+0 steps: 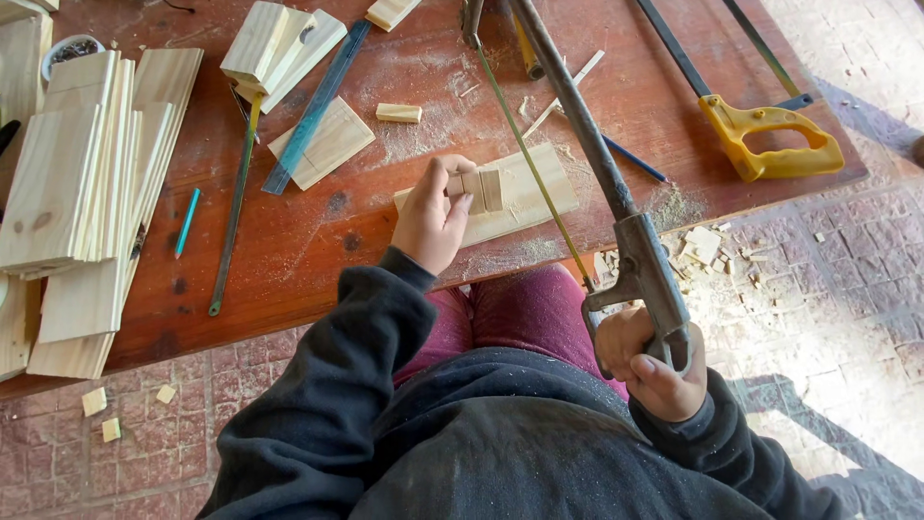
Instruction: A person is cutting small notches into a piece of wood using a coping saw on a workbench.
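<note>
Pine board [525, 197] is lying on the red worktop [385, 221] near its front edge; your left hand [433, 217] is pinching a small block [481, 190] against it, fingers wrapped around the block. Your right hand [650, 371] is gripping the hacksaw [616, 202] handle tightly, its blade crossing the board just right of the block. A yellow saw [770, 140] is lying well apart.

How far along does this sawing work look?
Done: offcuts and sawdust litter the floor. In hand: the left hand pins a small wood block on a board; the right hand grips the hacksaw. Left: stacked planks lie uncut.
</note>
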